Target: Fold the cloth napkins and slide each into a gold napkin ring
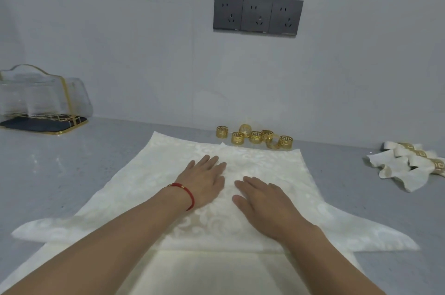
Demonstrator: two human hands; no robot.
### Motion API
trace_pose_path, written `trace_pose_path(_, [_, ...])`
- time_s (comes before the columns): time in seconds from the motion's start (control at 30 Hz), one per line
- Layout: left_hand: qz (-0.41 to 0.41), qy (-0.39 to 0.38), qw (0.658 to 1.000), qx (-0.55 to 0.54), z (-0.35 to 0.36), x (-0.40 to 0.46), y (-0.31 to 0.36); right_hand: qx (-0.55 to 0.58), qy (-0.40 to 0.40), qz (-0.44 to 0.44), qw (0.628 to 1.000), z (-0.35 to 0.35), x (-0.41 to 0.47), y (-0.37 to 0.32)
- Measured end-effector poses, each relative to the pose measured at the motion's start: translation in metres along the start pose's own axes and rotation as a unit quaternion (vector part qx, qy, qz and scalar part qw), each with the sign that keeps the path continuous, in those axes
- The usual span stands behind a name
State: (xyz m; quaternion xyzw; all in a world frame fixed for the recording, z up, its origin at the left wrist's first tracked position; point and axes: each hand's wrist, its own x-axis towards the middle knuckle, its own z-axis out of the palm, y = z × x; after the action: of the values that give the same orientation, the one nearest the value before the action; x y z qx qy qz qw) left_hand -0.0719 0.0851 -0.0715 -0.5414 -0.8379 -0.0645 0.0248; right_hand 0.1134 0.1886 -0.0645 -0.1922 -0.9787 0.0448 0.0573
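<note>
A cream patterned cloth napkin (134, 188) lies spread on the grey counter, on top of more cream napkins (197, 270) nearer me. My left hand (204, 180) and my right hand (265, 203) lie flat on the top napkin's middle, fingers straight, palms down. A red bracelet circles my left wrist. Several gold napkin rings (255, 137) sit in a loose cluster just beyond the napkin's far edge. At the right, three folded napkins in gold rings (414, 164) lie together.
A clear glass holder with gold trim (41, 97) stands on a dark tray at the far left. Three dark wall sockets (257, 15) are on the grey wall behind. Bare grey counter (72, 155) shows left of the napkin.
</note>
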Motion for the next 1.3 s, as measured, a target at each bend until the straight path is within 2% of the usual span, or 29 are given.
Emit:
trace_pose_path(0.17, [-0.013, -0.072, 0.997, -0.011, 0.001, 0.013, -0.004, 0.000, -0.013, -0.003, 1.000, 0.001, -0.001, -0.002])
trace_pose_path(0.6, [-0.036, -0.022, 0.999, -0.011, 0.000, 0.032, 0.004, -0.007, -0.008, -0.009, 1.000, 0.002, -0.001, -0.004])
trace_pose_path(0.7, [-0.029, -0.003, 0.998, -0.046, 0.001, 0.043, 0.006, -0.012, -0.009, -0.006, 1.000, 0.003, 0.000, -0.003])
trace_pose_path(0.87, [-0.028, -0.056, 0.998, 0.005, 0.010, 0.055, 0.001, 0.010, -0.041, 0.008, 0.999, -0.001, -0.003, -0.005])
trace_pose_path(0.93, [-0.029, -0.055, 0.998, 0.003, 0.012, 0.057, 0.001, 0.042, -0.049, 0.018, 0.998, -0.006, -0.006, -0.005])
trace_pose_path(1.07, [-0.034, -0.044, 0.998, -0.015, 0.015, 0.055, 0.001, 0.054, -0.022, 0.069, 0.996, -0.032, 0.007, -0.005])
trace_pose_path(1.17, [-0.043, -0.036, 0.998, -0.029, 0.017, 0.053, 0.002, 0.028, 0.012, 0.077, 0.997, -0.045, 0.054, 0.000])
trace_pose_path(1.3, [-0.053, -0.036, 0.997, -0.048, 0.018, 0.053, 0.003, 0.031, 0.091, 0.097, 0.991, -0.024, 0.138, 0.018])
